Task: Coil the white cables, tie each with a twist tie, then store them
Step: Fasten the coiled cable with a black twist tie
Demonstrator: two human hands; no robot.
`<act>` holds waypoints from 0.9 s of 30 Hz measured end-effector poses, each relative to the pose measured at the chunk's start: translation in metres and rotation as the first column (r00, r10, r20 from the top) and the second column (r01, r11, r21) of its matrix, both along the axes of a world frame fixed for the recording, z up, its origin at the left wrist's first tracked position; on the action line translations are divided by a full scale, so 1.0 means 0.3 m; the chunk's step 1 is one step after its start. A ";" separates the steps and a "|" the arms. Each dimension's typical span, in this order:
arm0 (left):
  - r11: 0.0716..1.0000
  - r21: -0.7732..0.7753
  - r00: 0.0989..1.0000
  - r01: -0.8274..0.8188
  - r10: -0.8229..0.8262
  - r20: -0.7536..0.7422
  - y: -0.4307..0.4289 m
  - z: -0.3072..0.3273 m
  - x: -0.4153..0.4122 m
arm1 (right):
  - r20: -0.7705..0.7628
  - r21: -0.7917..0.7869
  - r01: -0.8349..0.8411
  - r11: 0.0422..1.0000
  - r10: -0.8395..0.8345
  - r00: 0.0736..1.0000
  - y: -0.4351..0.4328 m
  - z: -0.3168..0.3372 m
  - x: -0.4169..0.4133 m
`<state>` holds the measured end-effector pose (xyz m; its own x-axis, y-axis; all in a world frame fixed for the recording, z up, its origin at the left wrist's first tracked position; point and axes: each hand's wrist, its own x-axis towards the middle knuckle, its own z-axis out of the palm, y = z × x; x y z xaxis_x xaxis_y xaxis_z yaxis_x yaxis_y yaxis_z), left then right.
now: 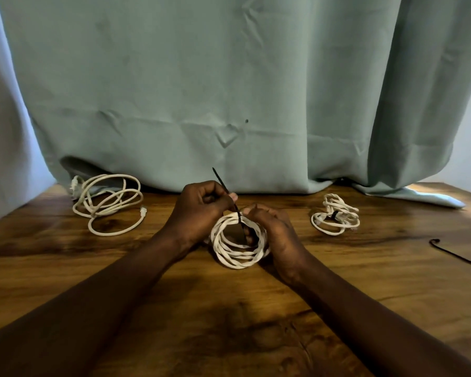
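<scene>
A coiled white cable [235, 255] stands on the wooden table [229, 322] at the centre. My left hand [199, 210] pinches a black twist tie [223, 186] that sticks up and back from the coil's top. My right hand [272, 229] grips the coil's upper right side, fingers curled round the strands and the tie's lower end. A loose, uncoiled white cable [108, 202] lies at the back left. At the right sits a small coiled white cable [336, 217] bound with a black tie.
A pale green curtain [229, 91] hangs down to the table's back edge. A thin black tie or cord [457, 255] lies at the far right, running off the frame.
</scene>
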<state>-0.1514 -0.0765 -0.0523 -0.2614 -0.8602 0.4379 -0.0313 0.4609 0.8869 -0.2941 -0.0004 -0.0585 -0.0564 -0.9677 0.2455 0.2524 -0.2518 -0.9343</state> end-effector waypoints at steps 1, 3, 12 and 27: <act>0.999 0.034 1.000 0.020 -0.019 -0.025 0.001 0.002 0.007 | -0.026 -0.017 -0.001 1.000 0.001 1.000 -0.002 -0.004 0.001; 0.996 0.073 0.998 0.051 -0.048 -0.049 0.000 0.001 0.018 | -0.160 -0.070 0.034 0.997 -0.045 0.986 -0.005 -0.018 -0.006; 0.987 0.151 0.990 0.053 -0.033 -0.134 -0.005 0.000 0.037 | -0.532 -0.319 0.128 0.939 -0.289 0.795 0.012 -0.021 -0.006; 0.979 0.195 0.989 0.060 -0.032 -0.141 -0.010 0.003 0.054 | -0.496 -0.345 0.082 0.935 -0.255 0.830 0.028 -0.009 -0.009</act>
